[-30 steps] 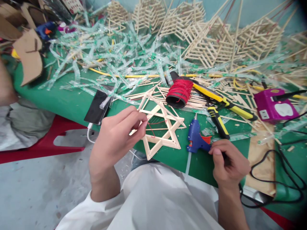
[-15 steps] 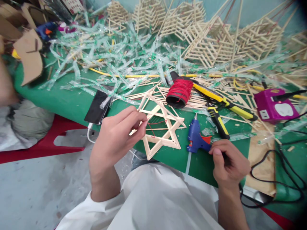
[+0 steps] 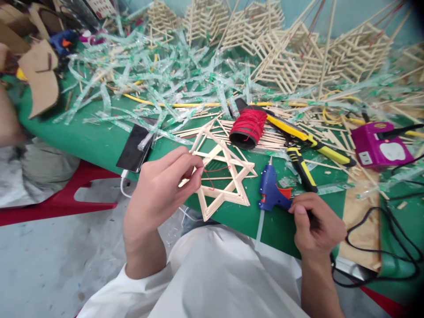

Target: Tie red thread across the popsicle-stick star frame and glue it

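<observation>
A star-shaped frame of pale wooden sticks (image 3: 228, 194) lies at the table's front edge. My left hand (image 3: 168, 185) is at its left side, thumb and fingers pinched on a thin red thread (image 3: 217, 169) that runs over the star's middle. To the right, my right hand (image 3: 316, 225) is closed round the handle end of a blue glue gun (image 3: 269, 187), whose nozzle points away from me and whose clear glue stick hangs out toward me. Behind the star, a spool of red thread (image 3: 248, 126) lies on loose wooden sticks (image 3: 271, 140).
Yellow-black pliers (image 3: 301, 170), a longer yellow-black tool (image 3: 298, 132) and a purple box (image 3: 380, 148) lie right. A black phone (image 3: 135, 148) is left. Plastic strips (image 3: 185, 75) and stacked stick frames (image 3: 291, 57) fill the back. Another person's arm (image 3: 9, 115) shows far left.
My hands, the star and the glue gun look unmoved. At the far left edge, the other person's hand and arm have shifted slightly.
</observation>
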### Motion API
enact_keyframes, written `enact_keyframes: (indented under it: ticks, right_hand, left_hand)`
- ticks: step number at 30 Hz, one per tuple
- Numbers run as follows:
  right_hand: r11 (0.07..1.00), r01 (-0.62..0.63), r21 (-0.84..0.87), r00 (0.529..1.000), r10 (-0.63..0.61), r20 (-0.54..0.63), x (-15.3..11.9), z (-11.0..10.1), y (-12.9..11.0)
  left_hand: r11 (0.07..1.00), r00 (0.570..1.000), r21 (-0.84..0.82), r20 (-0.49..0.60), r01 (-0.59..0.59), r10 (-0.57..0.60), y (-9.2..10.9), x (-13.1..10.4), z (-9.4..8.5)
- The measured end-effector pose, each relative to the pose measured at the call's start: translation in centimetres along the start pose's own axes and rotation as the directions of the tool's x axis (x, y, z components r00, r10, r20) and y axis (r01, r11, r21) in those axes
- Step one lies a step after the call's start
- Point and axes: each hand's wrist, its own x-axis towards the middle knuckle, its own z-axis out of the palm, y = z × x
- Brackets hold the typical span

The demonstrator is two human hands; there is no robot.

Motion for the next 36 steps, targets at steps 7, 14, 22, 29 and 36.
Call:
enact_keyframes:
  ticks: [7, 14, 22, 29, 36]
  right_hand:
    - [1.000, 0.002, -0.002, 1.000, -0.002, 0.001, 0.01, 0.03, 0.01]
    - [1.000, 0.001, 0.001, 1.000, -0.001, 0.001, -0.08, -0.03, 0.13]
    - [1.000, -0.004, -0.004, 1.000, 0.004, 0.008, -0.05, -0.04, -0.04]
    - [1.000, 0.003, 0.004, 1.000, -0.003, -0.005, -0.11, -0.03, 0.12]
    - [1.000, 0.002, 0.004, 1.000, -0.002, 0.002, -0.14, -0.05, 0.06]
  left_hand:
    - [1.000, 1.000, 0.005, 0.004, 0.009, -0.009, 0.08, 0.06, -0.04]
    - [1.000, 1.000, -0.010, 0.001, 0.005, -0.005, 0.00, -0.02, 0.09]
    - [1.000, 1.000, -0.008, -0.004, 0.002, -0.002, 0.00, 0.00, 0.03]
    - [1.000, 1.000, -0.005, -0.007, 0.003, -0.003, -0.07, -0.09, 0.06]
    - [1.000, 1.000, -0.014, -0.008, -0.004, 0.004, -0.17, -0.11, 0.10]
